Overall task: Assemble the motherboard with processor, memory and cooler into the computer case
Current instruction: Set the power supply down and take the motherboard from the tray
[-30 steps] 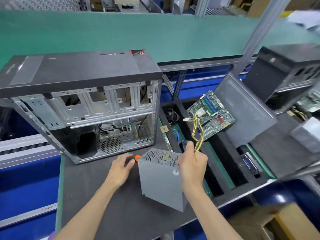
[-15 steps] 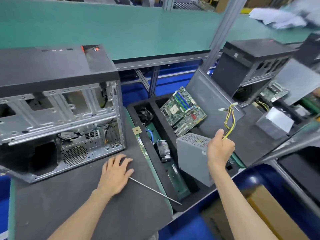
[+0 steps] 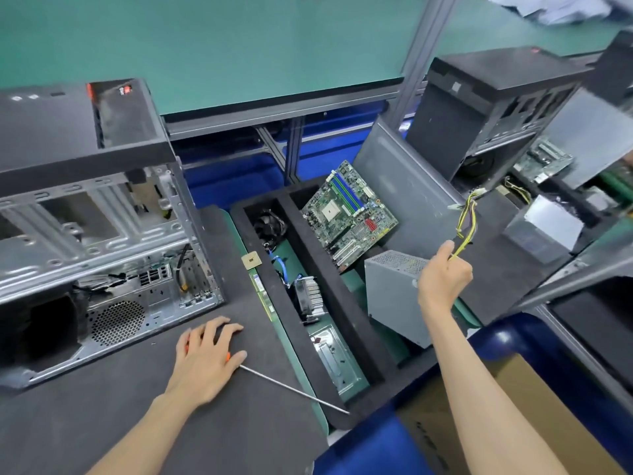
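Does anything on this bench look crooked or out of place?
Yes. The green circuit board sits tilted in the black foam tray, one end propped up rather than flat. The screwdriver under the left hand lies with its tip poking past the mat's edge.

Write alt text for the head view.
A person's right hand grips the yellow cables of a grey power supply over a foam parts tray; the left hand rests on a screwdriver beside an open computer case.

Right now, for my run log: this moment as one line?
left hand rests on screwdriver | right hand holds power supply cables | motherboard in foam tray
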